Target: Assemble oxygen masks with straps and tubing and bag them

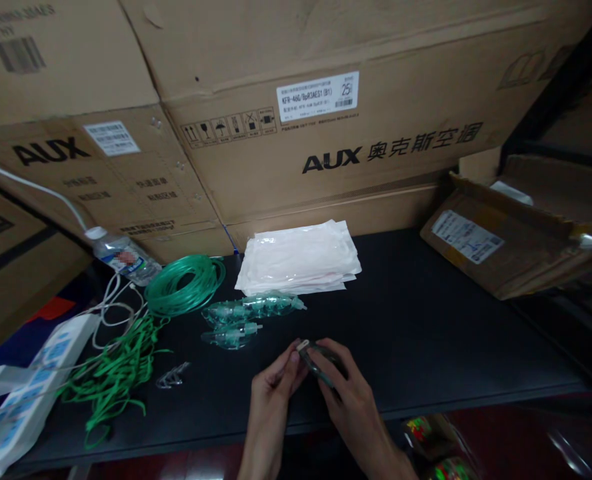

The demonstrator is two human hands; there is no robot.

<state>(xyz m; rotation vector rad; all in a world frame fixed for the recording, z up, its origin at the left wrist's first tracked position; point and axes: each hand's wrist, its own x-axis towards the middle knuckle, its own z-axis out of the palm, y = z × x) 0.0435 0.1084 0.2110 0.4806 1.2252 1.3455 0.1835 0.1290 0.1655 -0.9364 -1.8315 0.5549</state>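
Observation:
Above the front edge of the black table, both of my hands meet at a dark green, see-through oxygen mask [321, 367]. My right hand [346, 383] wraps its fingers round the mask's body. With thumb and fingertips pinched, my left hand [276, 380] grips the mask's left edge, beside a small pale piece [303, 345]. What lies between those fingertips is too small to make out. Just beyond my hands, a row of nested green masks [251, 308] lies on its side, with a shorter stack of masks [232, 335] in front of it.
Left of the masks lie a coil of green tubing [186, 285], tangled green elastic straps [116, 373] and several small metal strips [173, 376]. White packets [299, 259] are piled at the back. A power strip [36, 387], a bottle [126, 257] and an open carton [486, 233] flank the table [426, 333].

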